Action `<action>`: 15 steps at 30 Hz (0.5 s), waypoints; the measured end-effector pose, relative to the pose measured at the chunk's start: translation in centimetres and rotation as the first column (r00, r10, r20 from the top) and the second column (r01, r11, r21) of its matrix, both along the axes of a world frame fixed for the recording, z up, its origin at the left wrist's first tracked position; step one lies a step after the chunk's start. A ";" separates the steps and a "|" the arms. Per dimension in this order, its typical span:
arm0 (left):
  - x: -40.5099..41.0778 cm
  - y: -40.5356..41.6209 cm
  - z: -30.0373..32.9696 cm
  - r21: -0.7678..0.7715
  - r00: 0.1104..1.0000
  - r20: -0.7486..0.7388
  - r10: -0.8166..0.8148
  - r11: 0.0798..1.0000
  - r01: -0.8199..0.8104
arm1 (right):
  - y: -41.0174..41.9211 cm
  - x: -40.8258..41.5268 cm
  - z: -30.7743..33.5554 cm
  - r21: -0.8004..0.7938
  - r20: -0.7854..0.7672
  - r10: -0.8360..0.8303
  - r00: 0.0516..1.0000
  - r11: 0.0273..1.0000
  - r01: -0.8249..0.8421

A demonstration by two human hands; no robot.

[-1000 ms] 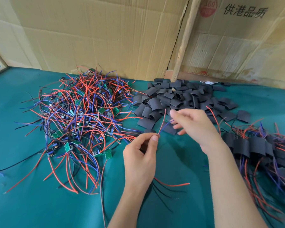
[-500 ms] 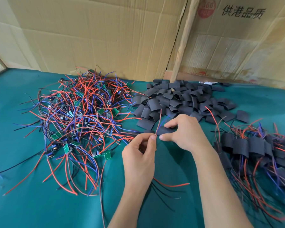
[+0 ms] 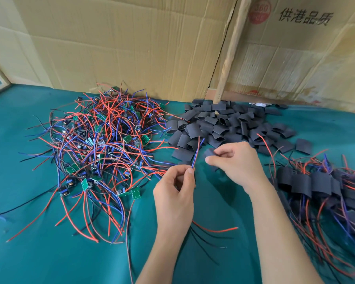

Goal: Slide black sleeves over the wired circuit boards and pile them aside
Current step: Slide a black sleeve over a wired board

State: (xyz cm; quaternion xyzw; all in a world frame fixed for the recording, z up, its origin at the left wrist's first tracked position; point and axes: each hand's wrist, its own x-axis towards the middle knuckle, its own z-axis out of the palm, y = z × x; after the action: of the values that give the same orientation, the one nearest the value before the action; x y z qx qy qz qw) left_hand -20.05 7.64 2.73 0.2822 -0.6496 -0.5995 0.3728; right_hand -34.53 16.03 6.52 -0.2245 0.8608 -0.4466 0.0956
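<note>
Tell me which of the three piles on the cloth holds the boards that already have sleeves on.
The pile at the right edge, beside the right hand: black sleeves wrap its wires. The left tangle shows bare green boards; the middle heap is loose sleeves only.

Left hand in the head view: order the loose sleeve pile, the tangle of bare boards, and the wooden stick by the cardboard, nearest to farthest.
1. Tangle of bare boards, just left of the left hand.
2. Loose sleeve pile, beyond it and to the right; close to the first, though.
3. Wooden stick, upright at the back wall.
</note>
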 end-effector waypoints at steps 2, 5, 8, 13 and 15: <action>-0.1 0.0 0.0 0.007 1.000 -0.008 -0.001 1.000 0.001 | 0.3 -0.4 0.4 -0.137 0.101 -0.043 0.994 0.989 0.056; -0.1 0.0 -0.1 0.007 1.000 -0.012 -0.003 1.000 0.003 | 0.5 -0.7 1.3 -0.263 0.149 -0.035 0.988 0.962 0.073; -0.2 -0.1 -0.3 -0.003 1.000 -0.009 -0.014 1.000 0.014 | 0.4 -0.2 2.2 -0.443 0.250 0.014 0.968 0.891 0.102; -0.2 -0.2 -0.6 0.002 0.999 -0.009 -0.032 0.999 0.032 | -0.9 0.7 2.5 -0.561 0.337 0.008 0.942 0.805 0.194; -0.3 -0.2 -0.7 -0.007 0.999 -0.009 -0.035 0.999 0.035 | -1.6 1.1 2.4 -0.583 0.375 0.014 0.927 0.781 0.224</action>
State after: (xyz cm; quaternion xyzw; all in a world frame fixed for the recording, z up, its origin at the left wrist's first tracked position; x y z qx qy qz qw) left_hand -20.32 7.44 2.02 0.2670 -0.6547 -0.6049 0.3662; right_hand -33.43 14.47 8.92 -0.1085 0.6467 -0.7405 0.1473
